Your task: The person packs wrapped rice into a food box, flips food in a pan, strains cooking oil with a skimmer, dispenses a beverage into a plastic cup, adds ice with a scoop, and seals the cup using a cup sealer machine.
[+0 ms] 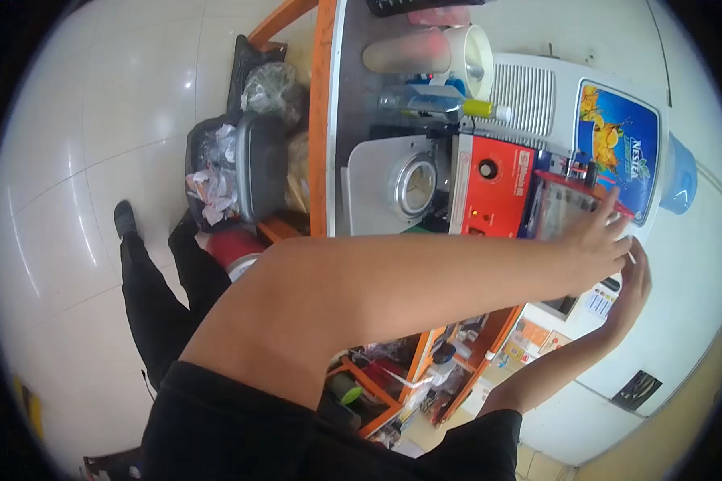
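Observation:
The whole view is turned on its side. A red-fronted machine [497,180] with a knob, lit indicators and a round metal-ringed opening [413,188] below looks like a cup sealer. My left hand [598,240] reaches to its upper part with fingers spread, over a red-edged frame [565,210] with a clear, shiny panel. One fingertip is close to the frame's red bar; whether it touches cannot be made out. My right hand [637,280] is right beside it, fingers bent towards the left fingers. What lies between its fingertips, if anything, is hidden.
A drink dispenser [618,144] stands behind the machine. Bottles [421,103], a white tub [473,56] and a tall cup [405,52] share the counter. Below, a grey bin [261,168] holds rubbish beside the orange counter frame [321,120]. Orange shelves [425,361] hold various items.

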Demonstrator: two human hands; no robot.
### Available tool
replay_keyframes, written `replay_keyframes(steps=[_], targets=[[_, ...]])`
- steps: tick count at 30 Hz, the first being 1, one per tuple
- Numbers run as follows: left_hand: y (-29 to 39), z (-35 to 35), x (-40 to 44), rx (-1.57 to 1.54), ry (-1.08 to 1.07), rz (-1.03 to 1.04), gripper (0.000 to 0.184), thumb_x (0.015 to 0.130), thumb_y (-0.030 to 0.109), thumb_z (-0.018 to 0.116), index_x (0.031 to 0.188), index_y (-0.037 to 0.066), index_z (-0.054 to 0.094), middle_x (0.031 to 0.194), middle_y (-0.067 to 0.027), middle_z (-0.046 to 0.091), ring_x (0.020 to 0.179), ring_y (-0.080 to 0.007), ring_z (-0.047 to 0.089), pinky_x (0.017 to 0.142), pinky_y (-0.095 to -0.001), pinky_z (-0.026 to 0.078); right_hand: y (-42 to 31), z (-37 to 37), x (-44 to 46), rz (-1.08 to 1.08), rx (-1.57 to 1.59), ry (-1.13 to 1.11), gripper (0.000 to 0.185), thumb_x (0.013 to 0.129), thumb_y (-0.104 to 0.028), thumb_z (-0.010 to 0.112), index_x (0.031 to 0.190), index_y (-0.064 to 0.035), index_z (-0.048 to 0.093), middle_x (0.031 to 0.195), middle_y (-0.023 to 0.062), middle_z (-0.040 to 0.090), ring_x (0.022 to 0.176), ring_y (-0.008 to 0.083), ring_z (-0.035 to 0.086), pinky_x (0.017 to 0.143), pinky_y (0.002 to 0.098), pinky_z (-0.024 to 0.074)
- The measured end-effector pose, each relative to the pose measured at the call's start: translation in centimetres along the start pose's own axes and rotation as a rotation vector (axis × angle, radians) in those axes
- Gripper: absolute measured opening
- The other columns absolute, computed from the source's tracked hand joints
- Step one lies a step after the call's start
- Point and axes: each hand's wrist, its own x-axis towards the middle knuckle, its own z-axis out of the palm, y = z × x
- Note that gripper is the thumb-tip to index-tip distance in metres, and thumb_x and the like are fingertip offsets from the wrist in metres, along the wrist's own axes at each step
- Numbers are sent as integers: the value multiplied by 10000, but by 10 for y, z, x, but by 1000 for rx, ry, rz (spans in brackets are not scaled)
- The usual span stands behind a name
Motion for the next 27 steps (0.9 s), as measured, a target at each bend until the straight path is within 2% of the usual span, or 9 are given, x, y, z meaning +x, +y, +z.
replay_keyframes(steps=[2,3,4,5,8,10,16,26,27], targets=[[4,0,-4,82,-129,22,302,850,282,559,1082,139,689,1243,-62,593,1327,-287,377,1059,-720,157,19,-11,30,-48,43,115,385,1011,-230,410,1237,41,565,1226,165,581,1102,228,565,945,324,447],[5,-2,-11,121,-200,17,303,856,286,552,1080,138,692,1249,-59,591,1327,-286,376,1057,-729,146,47,-21,50,-58,-167,-3,388,990,-209,430,1266,43,532,1265,167,555,1137,248,552,979,338,432],[7,4,-14,164,-156,-4,330,834,304,578,1096,139,694,1247,-48,594,1326,-279,378,1059,-742,117,58,-10,61,-85,-414,-75,387,988,-211,432,1272,36,524,1270,168,551,1139,251,551,980,341,433],[7,4,-13,160,-167,-18,339,831,300,581,1106,136,693,1243,-47,598,1323,-277,381,1060,-740,124,53,14,58,-112,-674,-72,387,987,-212,434,1278,30,515,1274,168,547,1141,254,550,980,345,435],[8,26,-12,121,-178,-33,300,814,278,619,1082,175,705,1242,-10,600,1335,-275,362,1070,-736,108,19,105,10,-30,-1349,170,391,982,-216,440,1297,10,490,1288,169,535,1148,263,548,981,356,438],[6,30,-12,107,-200,-37,294,783,254,674,1071,211,711,1256,14,593,1348,-277,340,1076,-730,92,1,138,-11,35,-1525,294,396,979,-219,445,1310,-3,473,1297,169,527,1152,269,547,981,363,441],[10,40,-19,166,-177,-178,283,789,244,697,1072,245,708,1252,69,584,1376,-245,280,1102,-697,97,-15,172,-33,2,-1627,396,422,971,-227,458,1348,-42,423,1323,171,503,1165,287,542,983,386,448],[11,39,-19,122,-185,-156,276,804,280,684,1079,295,696,1251,124,575,1374,-211,285,1119,-678,76,-44,190,-46,67,-1560,453,495,956,-240,479,1412,-108,339,1368,173,463,1186,316,535,985,422,460],[10,35,-20,121,-194,-151,274,806,282,682,1080,296,695,1250,124,576,1374,-210,286,1120,-677,76,-45,191,-44,93,-1557,451,494,960,-225,473,1422,-147,319,1379,172,453,1191,315,533,978,418,467]])
